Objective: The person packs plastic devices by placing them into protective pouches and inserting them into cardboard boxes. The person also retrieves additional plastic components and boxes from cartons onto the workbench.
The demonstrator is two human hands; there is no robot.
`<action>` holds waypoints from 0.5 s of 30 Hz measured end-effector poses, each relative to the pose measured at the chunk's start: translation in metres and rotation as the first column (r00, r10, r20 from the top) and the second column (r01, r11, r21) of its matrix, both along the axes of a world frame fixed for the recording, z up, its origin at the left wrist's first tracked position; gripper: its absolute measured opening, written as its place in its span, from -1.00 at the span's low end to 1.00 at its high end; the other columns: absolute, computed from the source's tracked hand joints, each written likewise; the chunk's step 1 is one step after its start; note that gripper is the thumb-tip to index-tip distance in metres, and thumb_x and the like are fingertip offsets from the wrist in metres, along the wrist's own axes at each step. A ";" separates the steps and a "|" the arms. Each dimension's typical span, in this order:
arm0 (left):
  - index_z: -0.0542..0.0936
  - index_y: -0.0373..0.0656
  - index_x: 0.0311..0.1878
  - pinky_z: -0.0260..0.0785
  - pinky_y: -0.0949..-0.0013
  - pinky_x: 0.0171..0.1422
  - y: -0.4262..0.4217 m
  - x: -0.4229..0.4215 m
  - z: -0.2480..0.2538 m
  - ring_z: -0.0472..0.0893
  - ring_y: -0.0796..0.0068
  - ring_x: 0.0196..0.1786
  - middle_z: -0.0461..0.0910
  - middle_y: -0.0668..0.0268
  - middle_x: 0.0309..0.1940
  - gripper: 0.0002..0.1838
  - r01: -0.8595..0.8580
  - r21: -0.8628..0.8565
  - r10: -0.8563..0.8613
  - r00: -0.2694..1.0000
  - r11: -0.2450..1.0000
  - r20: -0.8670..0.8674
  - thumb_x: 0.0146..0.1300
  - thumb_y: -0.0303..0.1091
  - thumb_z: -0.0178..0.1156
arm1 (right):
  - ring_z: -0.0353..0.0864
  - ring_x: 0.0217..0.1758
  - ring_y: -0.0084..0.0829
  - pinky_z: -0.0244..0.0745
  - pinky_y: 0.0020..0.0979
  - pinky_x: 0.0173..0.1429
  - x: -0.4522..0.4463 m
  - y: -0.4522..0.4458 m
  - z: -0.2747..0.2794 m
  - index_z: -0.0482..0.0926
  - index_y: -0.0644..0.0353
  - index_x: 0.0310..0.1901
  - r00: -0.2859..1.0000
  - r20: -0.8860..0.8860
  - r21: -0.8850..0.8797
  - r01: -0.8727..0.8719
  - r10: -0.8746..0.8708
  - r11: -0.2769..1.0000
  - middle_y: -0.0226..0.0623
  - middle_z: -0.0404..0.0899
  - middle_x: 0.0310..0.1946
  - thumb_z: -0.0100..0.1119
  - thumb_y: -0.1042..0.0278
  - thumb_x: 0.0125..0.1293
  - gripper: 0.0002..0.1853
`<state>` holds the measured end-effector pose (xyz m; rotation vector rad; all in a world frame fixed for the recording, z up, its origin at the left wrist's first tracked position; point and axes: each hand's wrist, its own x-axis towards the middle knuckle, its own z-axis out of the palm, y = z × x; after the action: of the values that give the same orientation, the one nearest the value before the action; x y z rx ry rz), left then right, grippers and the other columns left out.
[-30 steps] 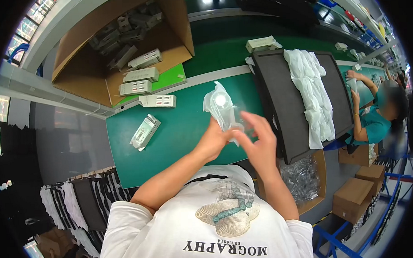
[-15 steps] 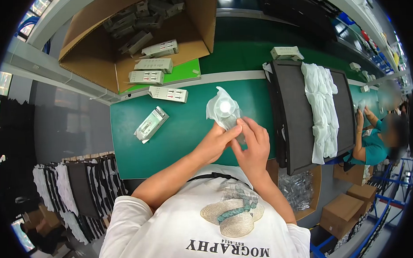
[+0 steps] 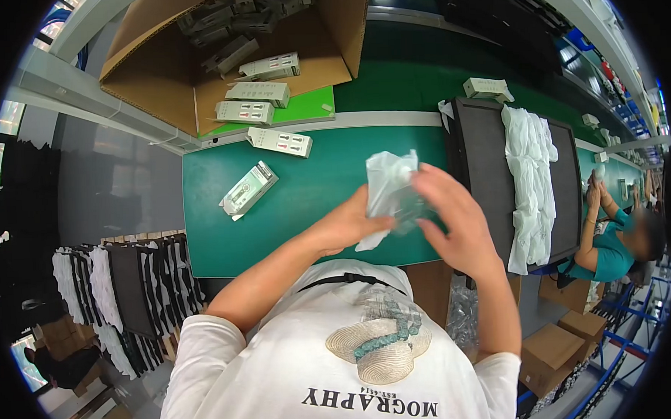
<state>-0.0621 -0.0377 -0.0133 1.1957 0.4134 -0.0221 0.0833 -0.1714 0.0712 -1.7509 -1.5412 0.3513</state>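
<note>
My left hand (image 3: 353, 222) grips a thin white plastic bag (image 3: 388, 179), thumb across its lower part. A clear plastic piece (image 3: 411, 210) shows at the bag's right side, blurred; I cannot tell whether it is inside the bag. My right hand (image 3: 460, 216) is just right of it, thumb and fingers spread, fingertips close to the bag's upper right edge. Whether they touch the bag is unclear. To the left on the green table (image 3: 320, 199) lie a small printed box (image 3: 248, 190) with a loose end flap and another white box (image 3: 280, 142).
An open cardboard carton (image 3: 146, 90) holds several small boxes at the back left. At right, a dark foam tray (image 3: 479, 182) carries a row of white wrapped items (image 3: 529, 188). A co-worker in a teal shirt (image 3: 609, 248) is at the far right. Clear plastic pieces (image 3: 463, 312) fill a carton below.
The bag has turned in my left hand, and its bright round face no longer shows. My right hand has moved right and up, its fingers spreading away from my left hand.
</note>
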 end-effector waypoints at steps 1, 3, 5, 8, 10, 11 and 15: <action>0.11 -0.18 0.38 0.43 0.31 0.11 -0.002 -0.002 0.004 0.49 0.38 0.09 0.37 0.19 0.16 -0.30 0.002 -0.003 -0.002 1.000 1.000 -0.001 0.23 -0.46 0.22 | 0.45 0.27 -0.19 0.26 -0.17 0.40 0.000 0.005 0.005 0.45 0.16 0.17 0.944 0.269 -0.045 -0.184 0.190 0.982 -0.22 0.54 0.09 0.23 0.62 0.04 -0.43; 0.08 -0.21 0.41 0.38 0.34 0.17 -0.005 -0.008 0.016 0.45 0.41 0.13 0.34 0.18 0.20 -0.24 0.121 -0.047 -0.118 0.991 0.992 0.055 0.18 -0.49 0.23 | 0.44 0.28 -0.21 0.24 -0.14 0.42 -0.002 0.007 0.006 0.47 0.15 0.15 0.925 0.289 -0.104 -0.227 0.248 0.968 -0.25 0.54 0.09 0.22 0.63 0.02 -0.44; 0.06 -0.23 0.42 0.36 0.35 0.20 -0.006 -0.014 0.017 0.44 0.42 0.16 0.32 0.17 0.22 -0.21 0.174 -0.069 -0.168 0.982 0.982 0.088 0.16 -0.50 0.23 | 0.42 0.30 -0.23 0.18 -0.08 0.46 -0.004 0.008 0.007 0.52 0.12 0.11 0.871 0.322 -0.217 -0.314 0.371 0.924 -0.31 0.54 0.10 0.21 0.64 -0.01 -0.46; 0.03 -0.22 0.43 0.27 0.36 0.29 -0.010 -0.025 0.014 0.33 0.38 0.29 0.27 0.20 0.25 -0.14 0.201 -0.379 -0.072 0.942 0.903 0.329 0.15 -0.35 0.31 | 0.41 0.31 -0.26 0.15 -0.07 0.47 -0.006 0.003 0.011 0.52 0.11 0.11 0.857 0.321 -0.233 -0.342 0.404 0.910 -0.33 0.55 0.10 0.20 0.65 -0.02 -0.45; 0.02 -0.21 0.44 0.26 0.35 0.29 -0.014 -0.027 0.016 0.33 0.38 0.29 0.27 0.21 0.26 -0.13 0.168 -0.415 -0.074 0.970 0.894 0.233 0.16 -0.32 0.30 | 0.41 0.31 -0.28 0.14 -0.06 0.48 -0.007 0.001 0.012 0.52 0.11 0.11 0.852 0.324 -0.238 -0.347 0.412 0.907 -0.34 0.55 0.09 0.19 0.65 -0.02 -0.44; 0.01 -0.19 0.45 0.25 0.34 0.30 -0.017 -0.029 0.017 0.32 0.38 0.30 0.26 0.22 0.27 -0.13 0.128 -0.453 -0.077 0.988 0.882 0.130 0.17 -0.30 0.29 | 0.40 0.32 -0.27 0.14 -0.05 0.48 -0.011 0.001 0.012 0.51 0.10 0.13 0.858 0.309 -0.241 -0.348 0.411 0.906 -0.34 0.53 0.11 0.18 0.66 -0.02 -0.43; -0.02 -0.14 0.45 0.21 0.27 0.33 -0.029 -0.024 0.005 0.30 0.37 0.32 0.25 0.25 0.29 -0.17 0.075 -0.412 -0.095 0.995 0.908 -0.028 0.24 -0.27 0.24 | 0.35 0.36 -0.22 0.14 -0.05 0.48 -0.019 -0.002 0.008 0.45 0.10 0.19 0.875 0.317 -0.222 -0.307 0.366 0.925 -0.30 0.47 0.18 0.16 0.66 -0.01 -0.38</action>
<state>-0.0863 -0.0662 -0.0079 0.7958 0.3753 -0.2051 0.0638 -0.1733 0.0797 -1.7326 -2.1474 0.3567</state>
